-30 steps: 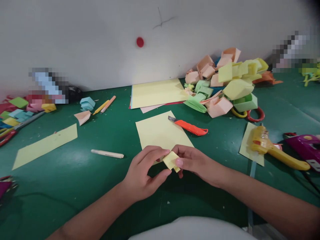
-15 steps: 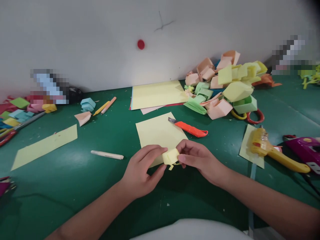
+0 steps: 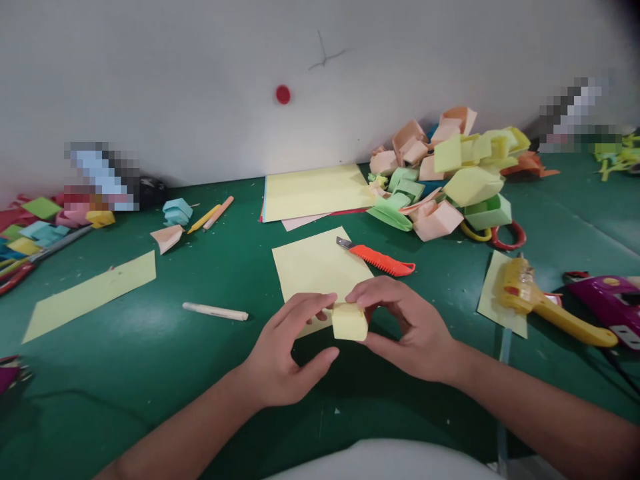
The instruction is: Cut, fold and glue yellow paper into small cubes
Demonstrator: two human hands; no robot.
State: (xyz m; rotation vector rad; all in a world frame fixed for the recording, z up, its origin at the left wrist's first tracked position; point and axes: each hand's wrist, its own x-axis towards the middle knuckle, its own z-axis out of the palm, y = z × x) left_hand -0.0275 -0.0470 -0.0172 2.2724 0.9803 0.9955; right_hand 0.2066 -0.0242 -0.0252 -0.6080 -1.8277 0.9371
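Paper in pale yellow, folded into a small squarish block (image 3: 349, 322) with a flat, plain front face and crisp edges, sits pinched in my right hand (image 3: 410, 327), fingers curled over its top and thumb pressed along its underside. My left hand (image 3: 285, 353) is half spread beside it: the fingertips touch the block's upper left corner, while the thumb stretches out below and apart from it. The block hangs just above the green table (image 3: 200, 387), over the near edge of a loose yellow sheet (image 3: 315, 267) of the same colour. Just beyond that sheet lies an orange utility knife (image 3: 381, 259), its blade end touching the sheet's far right corner. A white stick (image 3: 215, 311) lies to the left, well apart from my hands. Farther back a stack of yellow sheets (image 3: 315, 192) rests against the wall, next to a heap of folded paper pieces (image 3: 450, 180) in peach, green and yellow. A yellow glue gun (image 3: 540, 300) lies to the right on a strip of paper. No face of the block carries writing that I can read, and the pixelated patches at both sides are illegible.
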